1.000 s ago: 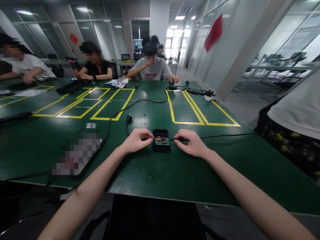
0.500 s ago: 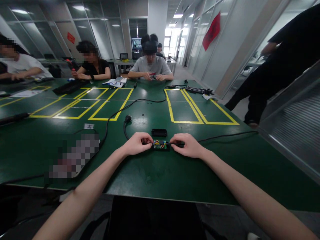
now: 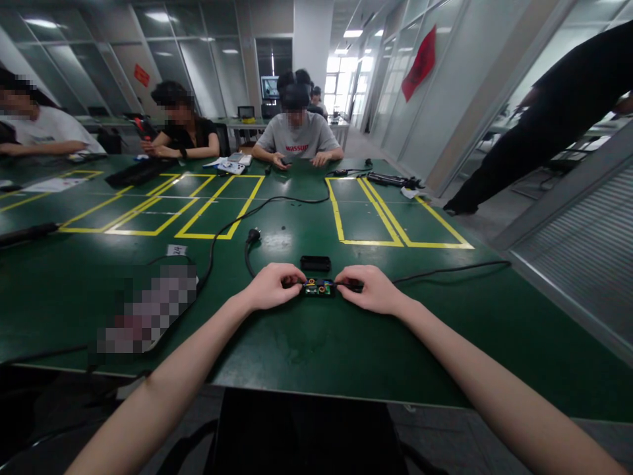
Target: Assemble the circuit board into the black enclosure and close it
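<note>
A small green circuit board [image 3: 318, 289] with copper-coloured ring coils sits in or on a black case base on the table. At its left end, my left hand [image 3: 273, 286] is closed in a pinch on the black power cable [image 3: 248, 259], whose plug [image 3: 253, 235] lies beyond the hand. From the right end runs a second black cable [image 3: 445, 270], pinched by my right hand [image 3: 368, 289]. The fingertips partly hide where both cables meet the board. Just behind the board lies a black plastic case half [image 3: 315, 264], apart from both hands.
On the green table [image 3: 297, 356], yellow tape rectangles [image 3: 368, 243] mark the far part. A long cable [image 3: 277, 197] snakes across the middle. A blurred-out pale object [image 3: 158, 307] lies at left. Several people sit across the table; a dark-clothed person [image 3: 554, 119] leans at right.
My hands and the board stay almost in place, with only a slight shift of the board and fingertips. The person opposite has lowered and parted their hands; the person at right has leaned over.
</note>
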### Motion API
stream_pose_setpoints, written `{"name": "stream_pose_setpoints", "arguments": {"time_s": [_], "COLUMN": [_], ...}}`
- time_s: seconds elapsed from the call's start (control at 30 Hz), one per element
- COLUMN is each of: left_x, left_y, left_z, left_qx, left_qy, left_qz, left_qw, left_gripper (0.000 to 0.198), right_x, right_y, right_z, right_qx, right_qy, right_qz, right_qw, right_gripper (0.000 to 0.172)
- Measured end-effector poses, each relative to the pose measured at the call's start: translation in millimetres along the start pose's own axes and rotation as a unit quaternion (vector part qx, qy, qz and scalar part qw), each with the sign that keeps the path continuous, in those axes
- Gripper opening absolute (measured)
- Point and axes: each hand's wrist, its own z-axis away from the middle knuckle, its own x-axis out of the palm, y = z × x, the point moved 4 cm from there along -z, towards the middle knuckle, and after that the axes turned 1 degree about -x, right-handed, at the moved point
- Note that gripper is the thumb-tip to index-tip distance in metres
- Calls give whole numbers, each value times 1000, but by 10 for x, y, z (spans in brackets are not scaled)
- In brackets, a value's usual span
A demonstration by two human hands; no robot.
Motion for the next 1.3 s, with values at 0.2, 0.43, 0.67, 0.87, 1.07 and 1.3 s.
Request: {"name": "stream_pose_setpoints", "arguments": {"time_s": [0.2,0.43,0.67,0.87,1.07,1.3], "left_x": [-4,-12,-19,-37,-31,14], "left_y": [-9,-48,-57,-72,-81,-19], "left_z": [-13,-18,-17,-11,-8,37], "left_qx": [-1,15,36,57,74,71], "left_qy": [12,30,13,-21,-7,42], "left_qz": [-24,-38,-15,-22,-72,-123], "left_qw": [1000,999,999,998,995,989], "left_gripper": [7,10,16,17,18,18], "right_x": [19,23,23,30,14,70], "right_y": [32,80,116,84,-14,-3], "right_z": [-15,-10,-25,-31,-29,-20], "right_qx": [-2,-8,-25,-46,-59,-65], "right_qy": [4,14,-17,-39,-48,-7], "right_qz": [-3,-6,-10,17,76,48], "right_qw": [1000,1000,999,998,994,997], "right_gripper": [12,11,13,16,17,15]}}
